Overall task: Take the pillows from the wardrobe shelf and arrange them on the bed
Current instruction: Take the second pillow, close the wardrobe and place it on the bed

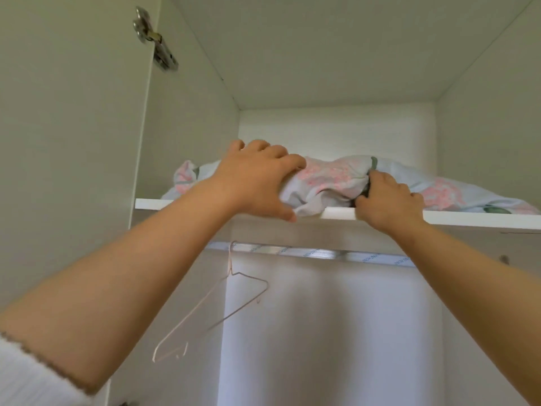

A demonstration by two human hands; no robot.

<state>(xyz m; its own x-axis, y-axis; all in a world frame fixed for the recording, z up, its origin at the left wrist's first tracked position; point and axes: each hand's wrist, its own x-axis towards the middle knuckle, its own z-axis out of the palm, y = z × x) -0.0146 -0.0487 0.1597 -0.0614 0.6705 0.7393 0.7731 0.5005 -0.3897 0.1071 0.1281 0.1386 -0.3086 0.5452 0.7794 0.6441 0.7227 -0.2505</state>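
A wire hanger [213, 312] hangs on the rail [322, 254] below. At the shelf's [468, 219] front edge my left hand [257, 183] clamps the floral pillow's [330, 177] bunched end, thumb underneath; my right hand [389, 203] curls into its fabric just beside. The pillow lies across the shelf.

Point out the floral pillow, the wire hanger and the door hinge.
floral pillow [330, 175]: head view, on its bunched pink-flowered middle.
wire hanger [230, 260]: head view, on the stem of its hook.
door hinge [155, 39]: head view, on the middle of its metal body.
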